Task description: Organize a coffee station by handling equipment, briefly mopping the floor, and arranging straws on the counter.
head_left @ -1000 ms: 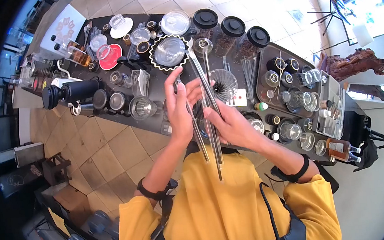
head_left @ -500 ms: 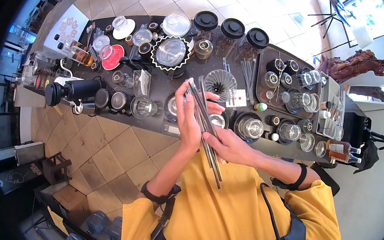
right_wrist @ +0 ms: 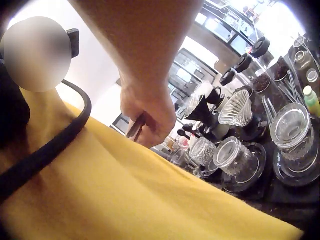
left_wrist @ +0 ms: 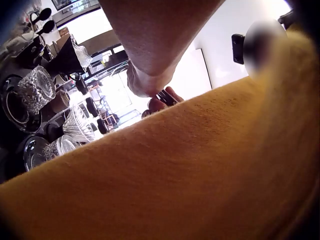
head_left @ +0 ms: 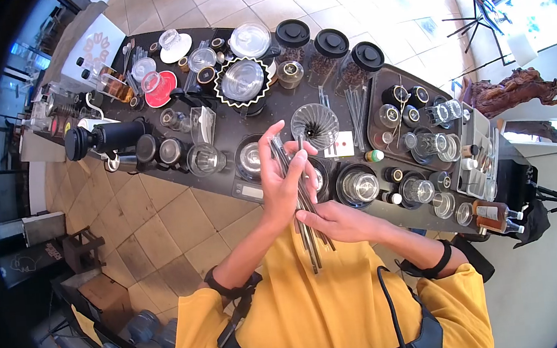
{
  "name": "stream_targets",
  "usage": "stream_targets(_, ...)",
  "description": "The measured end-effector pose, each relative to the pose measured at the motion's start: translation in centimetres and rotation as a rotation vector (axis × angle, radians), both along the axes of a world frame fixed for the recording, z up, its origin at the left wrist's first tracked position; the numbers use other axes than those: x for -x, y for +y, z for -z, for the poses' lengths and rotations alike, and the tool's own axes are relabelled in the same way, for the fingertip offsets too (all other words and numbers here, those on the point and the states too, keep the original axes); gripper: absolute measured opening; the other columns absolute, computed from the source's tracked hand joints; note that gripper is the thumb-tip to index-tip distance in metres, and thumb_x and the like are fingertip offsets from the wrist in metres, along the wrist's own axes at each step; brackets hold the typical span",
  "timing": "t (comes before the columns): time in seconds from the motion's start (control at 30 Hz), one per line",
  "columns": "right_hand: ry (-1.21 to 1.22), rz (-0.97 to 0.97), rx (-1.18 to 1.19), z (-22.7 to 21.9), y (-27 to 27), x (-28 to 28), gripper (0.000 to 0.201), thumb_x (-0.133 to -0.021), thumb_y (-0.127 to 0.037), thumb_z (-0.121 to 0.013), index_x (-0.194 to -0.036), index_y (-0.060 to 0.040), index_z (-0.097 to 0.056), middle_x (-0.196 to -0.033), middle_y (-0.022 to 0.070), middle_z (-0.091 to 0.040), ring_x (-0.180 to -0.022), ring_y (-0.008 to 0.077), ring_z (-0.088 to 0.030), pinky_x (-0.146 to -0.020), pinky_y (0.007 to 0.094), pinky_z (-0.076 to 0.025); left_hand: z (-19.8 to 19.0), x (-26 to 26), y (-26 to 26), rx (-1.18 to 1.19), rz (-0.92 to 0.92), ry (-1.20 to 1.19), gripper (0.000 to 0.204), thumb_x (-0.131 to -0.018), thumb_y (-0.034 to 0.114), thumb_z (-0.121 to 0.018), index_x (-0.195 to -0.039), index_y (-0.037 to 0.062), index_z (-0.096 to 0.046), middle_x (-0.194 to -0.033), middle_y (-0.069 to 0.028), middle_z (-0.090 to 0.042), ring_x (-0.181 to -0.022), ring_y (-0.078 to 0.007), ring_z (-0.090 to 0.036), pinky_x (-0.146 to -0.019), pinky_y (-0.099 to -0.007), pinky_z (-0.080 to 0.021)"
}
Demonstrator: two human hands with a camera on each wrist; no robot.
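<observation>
A bundle of long, thin, shiny straws [head_left: 312, 254] slants across both hands, close in front of the yellow shirt. My left hand [head_left: 283, 193] grips the upper part with the thumb laid across it, and its fingers show behind. Lower down, my right hand [head_left: 337, 220] holds the bundle, the thumb on top. In the right wrist view, straw ends [right_wrist: 136, 126] poke out of the curled right hand [right_wrist: 159, 117]. Beyond the fingertips stands a ribbed glass dripper [head_left: 315, 126], beside a white card [head_left: 339, 145].
More clear straws [head_left: 357, 111] lie on the dark table [head_left: 273, 111]. Lidded coffee bean jars [head_left: 327, 54] line the back edge. On the right are a tray [head_left: 377, 125] of glassware and lidded glass cups [head_left: 362, 188]; a glass tumbler [head_left: 206, 160] stands left, a scale [head_left: 248, 191] at the front edge.
The straws were spread apart between the hands and are now gathered into a tighter bundle. My left thumb has closed over them, and the right hand has moved slightly down.
</observation>
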State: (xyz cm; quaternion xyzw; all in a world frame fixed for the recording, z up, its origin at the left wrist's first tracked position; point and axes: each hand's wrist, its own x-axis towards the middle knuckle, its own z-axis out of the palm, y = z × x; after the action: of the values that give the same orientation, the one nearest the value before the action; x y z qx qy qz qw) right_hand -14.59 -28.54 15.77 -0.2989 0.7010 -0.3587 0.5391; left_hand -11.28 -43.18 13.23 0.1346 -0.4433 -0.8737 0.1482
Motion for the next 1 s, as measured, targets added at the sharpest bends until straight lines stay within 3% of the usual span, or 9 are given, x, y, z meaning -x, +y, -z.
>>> stream_targets(0.07,-0.036,-0.022,-0.013,-0.3,0.0,0.1,0.060,-0.106,-0.048,-0.040,-0.084,0.0046,-0.060,-0.061,0.0106,-0.050,-0.056,0.0185,-0.047,-0.057,0.0387,-0.043,0.0,0.0,0.0,-0.004,0.012,0.002,0.056,-0.099,0.008,-0.054,-0.148,0.0093,-0.025,-0.103,-0.0165,-0.056,-0.054,-0.0108,-0.055,-0.035,-0.0227,-0.047)
stream_targets(0.27,-0.154,0.047,0.096,0.6,-0.4,-0.2,0.054,-0.107,-0.049,-0.038,-0.103,-0.0033,-0.066,-0.072,0.0062,-0.054,-0.066,0.0140,-0.052,-0.059,0.0323,-0.046,-0.1,1.9,-2.1,0.072,-0.090,0.016,0.053,-0.102,0.010,-0.051,-0.148,0.0146,-0.025,-0.098,-0.0110,-0.056,-0.049,-0.0065,-0.044,-0.032,-0.0206,-0.042)
stream_targets(0.33,-0.308,0.104,0.066,0.0,-0.9,0.0,0.049,-0.107,-0.046,-0.038,-0.114,-0.0041,-0.062,-0.080,0.0037,-0.059,-0.070,0.0117,-0.056,-0.059,0.0295,-0.048,-0.8,2.8,-2.9,0.096,-0.164,0.050,0.052,-0.102,0.010,-0.051,-0.148,0.0147,-0.026,-0.097,-0.0099,-0.056,-0.049,-0.0064,-0.043,-0.032,-0.0202,-0.040)
stream_targets(0.37,-0.349,0.095,0.111,0.9,-0.8,0.1,0.044,-0.108,-0.041,-0.038,-0.127,-0.0056,-0.053,-0.087,0.0036,-0.063,-0.072,0.0114,-0.062,-0.060,0.0279,-0.052,-1.0,3.2,-3.3,0.105,-0.192,0.067,0.052,-0.102,0.011,-0.051,-0.147,0.0148,-0.026,-0.096,-0.0096,-0.056,-0.049,-0.0064,-0.043,-0.031,-0.0198,-0.039)
stream_targets(0.4,-0.352,0.096,0.111,0.9,-1.0,0.1,0.044,-0.108,-0.041,-0.038,-0.127,-0.0056,-0.053,-0.087,0.0036,-0.063,-0.072,0.0114,-0.062,-0.060,0.0279,-0.052,-1.3,3.5,-3.7,0.104,-0.191,0.064,0.052,-0.102,0.011,-0.051,-0.147,0.0148,-0.026,-0.096,-0.0096,-0.056,-0.049,-0.0064,-0.043,-0.031,-0.0198,-0.039)
stream_targets(0.67,-0.996,0.461,0.417,2.7,-1.4,-0.3,0.046,-0.109,-0.035,-0.037,-0.146,-0.0073,-0.032,-0.118,0.0172,-0.059,-0.087,0.0266,-0.069,-0.073,0.0334,-0.058,-1.9,4.5,-5.5,0.186,-0.357,0.092,0.035,-0.107,0.024,-0.042,-0.140,0.0189,-0.032,-0.090,-0.0071,-0.051,-0.048,-0.0077,-0.040,-0.031,-0.0207,-0.032)
stream_targets(0.77,-0.970,0.667,0.435,3.0,-2.3,-0.4,0.045,-0.108,-0.039,-0.040,-0.139,-0.0070,-0.037,-0.114,0.0139,-0.058,-0.090,0.0228,-0.066,-0.070,0.0298,-0.055,-2.0,4.7,-5.4,0.112,-0.373,0.078,0.032,-0.109,0.037,-0.030,-0.134,0.0171,-0.035,-0.089,-0.0070,-0.050,-0.048,-0.0094,-0.039,-0.032,-0.0221,-0.032)
stream_targets(0.83,-0.909,0.795,0.390,3.2,-2.7,0.0,0.043,-0.106,-0.045,-0.042,-0.127,-0.0074,-0.045,-0.104,0.0081,-0.057,-0.088,0.0169,-0.062,-0.061,0.0256,-0.049,-1.5,4.8,-5.2,0.092,-0.376,0.096,0.032,-0.109,0.036,-0.031,-0.134,0.0170,-0.035,-0.089,-0.0072,-0.050,-0.048,-0.0093,-0.039,-0.032,-0.0220,-0.032)
stream_targets(1.0,-0.893,0.826,0.370,3.7,-3.2,1.1,0.043,-0.106,-0.046,-0.041,-0.123,-0.0076,-0.048,-0.100,0.0046,-0.057,-0.083,0.0150,-0.060,-0.056,0.0244,-0.046,-0.7,4.9,-3.6,0.050,-0.372,0.075,0.031,-0.109,0.037,-0.033,-0.131,0.0158,-0.037,-0.089,-0.0080,-0.050,-0.048,-0.0092,-0.039,-0.032,-0.0219,-0.033)
